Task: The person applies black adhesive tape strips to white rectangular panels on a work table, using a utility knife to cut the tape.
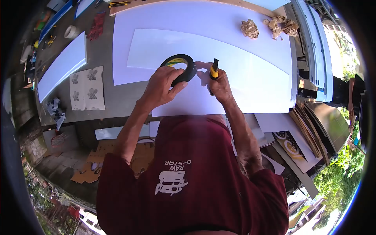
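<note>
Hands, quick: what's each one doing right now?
Left hand: holding a roll of black tape.
Right hand: holding a yellow-and-black cutter.

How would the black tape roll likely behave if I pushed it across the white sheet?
Standing on its edge, the black tape roll would probably roll, since its rim is round. Laid flat, it should slide rather than tip, being a wide ring on a smooth-looking white sheet. It likely keeps its shape: it looks undented in the left hand.
</note>
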`<control>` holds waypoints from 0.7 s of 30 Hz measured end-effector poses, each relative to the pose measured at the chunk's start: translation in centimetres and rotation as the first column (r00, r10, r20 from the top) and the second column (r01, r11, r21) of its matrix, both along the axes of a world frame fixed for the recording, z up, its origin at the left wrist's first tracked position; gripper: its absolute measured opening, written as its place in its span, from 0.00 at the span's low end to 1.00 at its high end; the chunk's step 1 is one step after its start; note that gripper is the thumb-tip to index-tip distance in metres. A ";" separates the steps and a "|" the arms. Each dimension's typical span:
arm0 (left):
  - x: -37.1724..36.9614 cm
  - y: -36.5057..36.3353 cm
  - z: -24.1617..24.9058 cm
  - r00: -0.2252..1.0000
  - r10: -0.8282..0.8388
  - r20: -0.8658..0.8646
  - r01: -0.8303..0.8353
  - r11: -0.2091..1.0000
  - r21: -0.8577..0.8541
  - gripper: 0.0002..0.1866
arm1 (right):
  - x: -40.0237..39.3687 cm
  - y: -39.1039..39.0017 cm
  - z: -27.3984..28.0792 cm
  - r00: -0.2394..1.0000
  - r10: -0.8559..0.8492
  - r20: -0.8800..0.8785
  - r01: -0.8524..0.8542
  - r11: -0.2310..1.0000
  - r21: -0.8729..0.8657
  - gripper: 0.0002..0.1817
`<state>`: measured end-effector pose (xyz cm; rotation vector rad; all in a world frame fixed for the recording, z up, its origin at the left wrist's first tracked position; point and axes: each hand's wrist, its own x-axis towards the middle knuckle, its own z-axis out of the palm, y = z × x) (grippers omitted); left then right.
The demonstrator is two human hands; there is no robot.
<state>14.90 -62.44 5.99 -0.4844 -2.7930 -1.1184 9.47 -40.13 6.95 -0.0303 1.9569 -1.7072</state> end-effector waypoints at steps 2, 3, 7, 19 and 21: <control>-1.2 2.6 0.0 0.997 -0.050 0.051 0.051 0.998 -0.019 0.22 | 0.1 2.6 -0.5 0.997 -0.057 -0.057 0.057 0.998 0.001 0.14; -1.8 3.9 0.0 0.996 -0.072 0.053 0.074 0.997 -0.038 0.22 | 0.1 4.0 -1.3 0.993 -0.082 -0.089 0.082 0.997 -0.009 0.14; -3.7 9.7 0.2 0.977 -0.143 0.158 0.156 0.985 -0.072 0.22 | -0.1 10.1 -2.4 0.981 -0.180 -0.075 0.179 0.984 -0.023 0.12; -14.4 28.4 -1.3 0.540 -0.327 0.775 0.128 0.943 0.308 0.18 | -1.7 32.3 -4.7 0.850 -0.526 0.035 0.523 0.849 0.077 0.14; -16.7 31.4 -1.1 0.459 -0.351 0.816 0.164 0.936 0.310 0.18 | -2.2 35.7 -5.5 0.813 -0.582 0.023 0.579 0.813 0.064 0.16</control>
